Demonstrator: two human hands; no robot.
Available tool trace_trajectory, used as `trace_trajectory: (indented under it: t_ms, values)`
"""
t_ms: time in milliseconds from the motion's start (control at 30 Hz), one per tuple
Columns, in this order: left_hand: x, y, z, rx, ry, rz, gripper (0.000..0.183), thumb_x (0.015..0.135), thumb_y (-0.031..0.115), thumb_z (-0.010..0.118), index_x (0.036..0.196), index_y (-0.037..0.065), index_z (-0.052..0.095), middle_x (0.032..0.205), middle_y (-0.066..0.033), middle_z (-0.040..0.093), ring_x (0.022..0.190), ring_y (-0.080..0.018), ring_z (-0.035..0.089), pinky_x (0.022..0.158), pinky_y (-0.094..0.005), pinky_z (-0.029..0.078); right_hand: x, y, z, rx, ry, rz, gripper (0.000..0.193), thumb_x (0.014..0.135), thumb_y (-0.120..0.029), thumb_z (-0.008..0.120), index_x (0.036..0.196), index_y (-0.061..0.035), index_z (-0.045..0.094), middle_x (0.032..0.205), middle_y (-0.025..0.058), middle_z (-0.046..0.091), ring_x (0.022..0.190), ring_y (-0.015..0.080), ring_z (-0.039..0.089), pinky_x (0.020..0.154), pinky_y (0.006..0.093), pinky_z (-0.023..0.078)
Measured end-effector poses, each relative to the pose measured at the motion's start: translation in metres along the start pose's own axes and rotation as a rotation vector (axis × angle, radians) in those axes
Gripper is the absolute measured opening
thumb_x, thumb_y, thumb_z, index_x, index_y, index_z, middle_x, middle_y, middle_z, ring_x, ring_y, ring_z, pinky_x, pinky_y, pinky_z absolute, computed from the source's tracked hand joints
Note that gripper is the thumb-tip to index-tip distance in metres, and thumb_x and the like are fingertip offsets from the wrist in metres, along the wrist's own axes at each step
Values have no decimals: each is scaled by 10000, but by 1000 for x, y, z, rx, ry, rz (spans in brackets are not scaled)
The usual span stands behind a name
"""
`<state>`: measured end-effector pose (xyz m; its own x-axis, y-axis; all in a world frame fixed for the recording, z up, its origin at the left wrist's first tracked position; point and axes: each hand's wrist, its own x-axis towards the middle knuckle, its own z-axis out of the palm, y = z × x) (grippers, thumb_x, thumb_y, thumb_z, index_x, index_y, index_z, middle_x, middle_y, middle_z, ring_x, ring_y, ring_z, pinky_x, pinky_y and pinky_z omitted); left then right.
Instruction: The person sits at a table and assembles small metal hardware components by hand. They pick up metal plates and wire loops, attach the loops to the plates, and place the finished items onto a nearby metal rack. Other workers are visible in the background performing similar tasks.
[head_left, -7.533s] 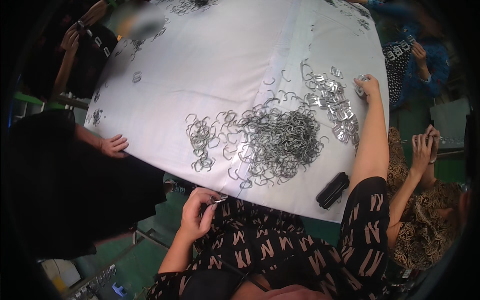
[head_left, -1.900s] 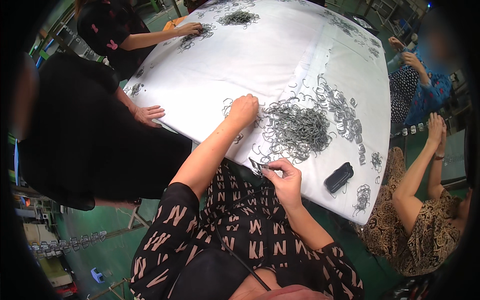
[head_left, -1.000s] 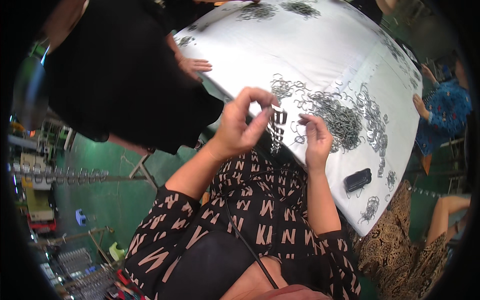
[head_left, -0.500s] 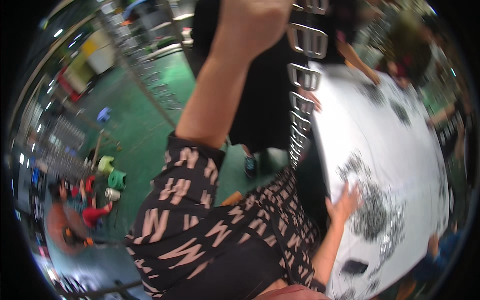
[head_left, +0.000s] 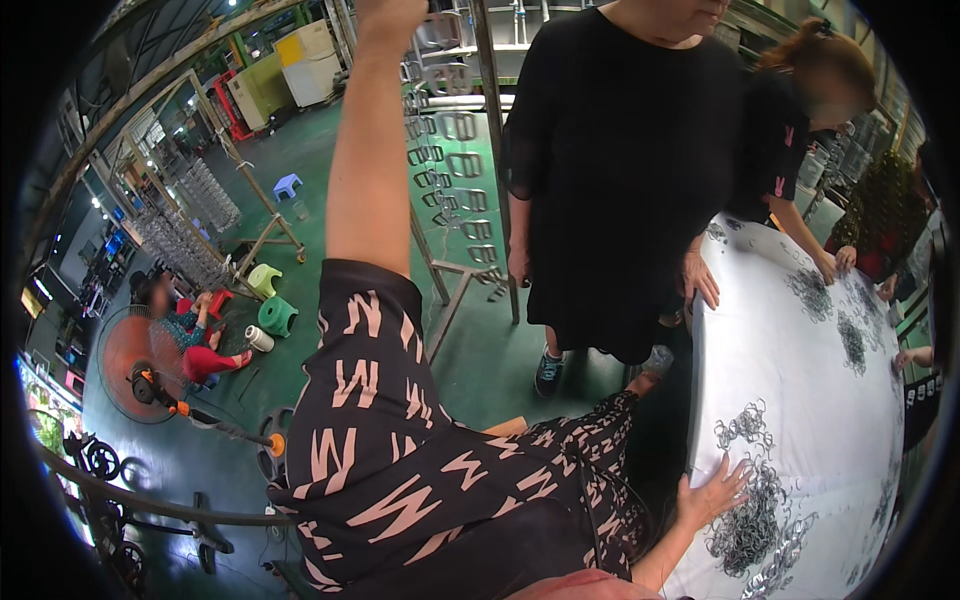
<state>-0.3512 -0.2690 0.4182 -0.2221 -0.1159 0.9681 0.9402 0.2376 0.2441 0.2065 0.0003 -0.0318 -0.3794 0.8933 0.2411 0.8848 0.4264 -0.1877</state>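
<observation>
My left hand (head_left: 392, 14) is raised high at the upper edge, fingers closed and partly cut off by the frame. Beside it hangs a string of silver metal buckles (head_left: 464, 165), blurred at its top; the grip on it is mostly out of view. My right hand (head_left: 712, 494) rests with fingers spread on the white-covered table (head_left: 800, 420). Its fingertips lie at the edge of a pile of small dark wire hooks (head_left: 750, 525). A smaller heap of hooks (head_left: 745, 425) sits just beyond, and shiny metal pieces (head_left: 785, 555) lie nearer me.
A person in black (head_left: 625, 180) stands ahead at the table corner. Other people work along its far side around more hook piles (head_left: 808, 292). A metal rack (head_left: 455, 290) stands ahead. On the left are a large fan (head_left: 145, 365), low stools (head_left: 277, 317) and a seated person (head_left: 185, 330).
My left hand and the buckle string have moved left, toward the rack, as the view has turned. My right hand stays spread by the hook pile.
</observation>
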Motion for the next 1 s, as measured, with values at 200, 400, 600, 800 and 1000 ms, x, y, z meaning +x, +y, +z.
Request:
trace_trajectory:
  t_ms: [200, 400, 600, 800, 1000]
  values:
    - [52, -76, -33, 420, 120, 2, 161, 870, 138, 611, 956, 8, 569, 849, -154, 622, 795, -263, 600, 734, -379, 476, 1, 13, 15, -61, 32, 10, 890, 538, -250, 818, 1343, -166, 448, 1523, 108, 270, 1438, 319, 168, 1142, 593, 96]
    - [130, -171, -76, 568, 104, 117, 176, 853, 160, 598, 937, 22, 526, 870, -203, 612, 828, -364, 591, 759, -427, 476, 2, 12, 18, -104, 71, -25, 888, 548, -273, 800, 1350, -164, 433, 1515, 97, 295, 1432, 322, 190, 1131, 606, 111]
    - [158, -205, -62, 644, 29, 80, 222, 813, 185, 610, 949, 40, 512, 879, -215, 611, 844, -381, 589, 762, -441, 469, 0, 19, 24, -173, 98, -12, 897, 561, -276, 790, 1366, -166, 410, 1515, 88, 291, 1430, 312, 195, 1140, 593, 111]
    - [182, -234, -47, 677, -7, 36, 263, 778, 204, 618, 962, 57, 502, 890, -228, 611, 862, -396, 588, 769, -456, 463, -3, 19, 27, -178, 169, -30, 919, 536, -257, 797, 1361, -156, 405, 1499, 97, 311, 1424, 310, 217, 1147, 586, 101]
    - [202, -257, -40, 748, -59, -12, 305, 749, 225, 625, 979, 71, 496, 915, -243, 615, 891, -411, 591, 782, -467, 458, -2, 20, 28, -195, 168, -58, 904, 536, -268, 792, 1348, -141, 417, 1468, 121, 350, 1414, 311, 236, 1148, 586, 98]
